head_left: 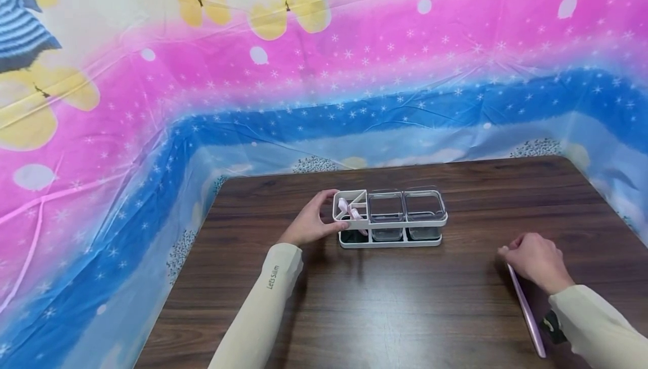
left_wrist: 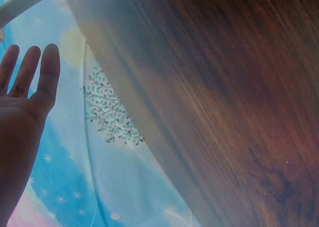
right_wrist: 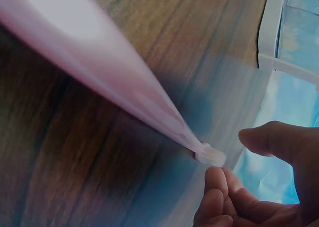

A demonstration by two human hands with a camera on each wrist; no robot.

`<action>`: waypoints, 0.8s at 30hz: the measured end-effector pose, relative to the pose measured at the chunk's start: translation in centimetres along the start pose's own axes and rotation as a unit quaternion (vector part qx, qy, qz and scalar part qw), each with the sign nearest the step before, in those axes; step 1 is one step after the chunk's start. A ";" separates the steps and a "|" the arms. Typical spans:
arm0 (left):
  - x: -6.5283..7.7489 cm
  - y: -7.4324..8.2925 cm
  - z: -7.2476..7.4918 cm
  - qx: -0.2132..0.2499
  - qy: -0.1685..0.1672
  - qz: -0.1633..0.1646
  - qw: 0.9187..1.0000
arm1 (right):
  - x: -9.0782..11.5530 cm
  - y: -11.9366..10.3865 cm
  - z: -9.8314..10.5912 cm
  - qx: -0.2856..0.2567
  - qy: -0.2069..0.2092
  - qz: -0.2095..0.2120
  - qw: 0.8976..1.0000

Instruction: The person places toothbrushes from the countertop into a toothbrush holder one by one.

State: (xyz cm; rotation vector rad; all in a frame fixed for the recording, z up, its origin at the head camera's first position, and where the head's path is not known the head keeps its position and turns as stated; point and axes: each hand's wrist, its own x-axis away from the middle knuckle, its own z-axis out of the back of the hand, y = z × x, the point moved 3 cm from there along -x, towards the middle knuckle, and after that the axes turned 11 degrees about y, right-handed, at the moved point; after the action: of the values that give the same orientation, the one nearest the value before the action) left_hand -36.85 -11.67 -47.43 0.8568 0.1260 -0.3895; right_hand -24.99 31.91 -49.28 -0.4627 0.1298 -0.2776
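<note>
A white toothbrush holder (head_left: pixel 390 224) with two tiers stands on the table. Two clear cups (head_left: pixel 386 208) fill its middle and right places. White and pale pink toothbrush heads (head_left: pixel 343 206) show in the divided left section. My left hand (head_left: pixel 309 220) holds the holder's left end, thumb at the front and a finger behind; in the left wrist view its other fingers (left_wrist: pixel 47 75) are straight. A pink toothbrush (head_left: pixel 526 313) lies to the right. My right hand (head_left: pixel 536 259) is at its bristle end, fingertips beside the bristles (right_wrist: pixel 213 156) and thumb apart from them.
The brown wooden table (head_left: pixel 405 301) reaches back to a patterned cloth (head_left: pixel 354 93) hung behind it and along its sides. A dark band (head_left: pixel 553 325) is on my right wrist. One edge of the holder (right_wrist: pixel 267 28) shows in the right wrist view.
</note>
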 end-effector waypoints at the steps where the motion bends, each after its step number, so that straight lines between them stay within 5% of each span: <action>1: 0.0 0.0 0.0 -0.001 0.000 0.000 1.000 | 0.0 0.0 0.0 0.002 -0.007 0.000 1.000; 24: -0.1 0.2 0.1 -0.007 -0.003 0.000 1.000 | 1.4 0.5 -0.7 0.036 -0.054 0.003 0.998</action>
State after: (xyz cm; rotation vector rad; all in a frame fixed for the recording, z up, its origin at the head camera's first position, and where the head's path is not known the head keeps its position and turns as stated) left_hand -36.86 -11.61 -47.20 0.8426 0.1222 -0.3914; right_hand -23.67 31.63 -50.19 -0.4051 0.0157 -0.2497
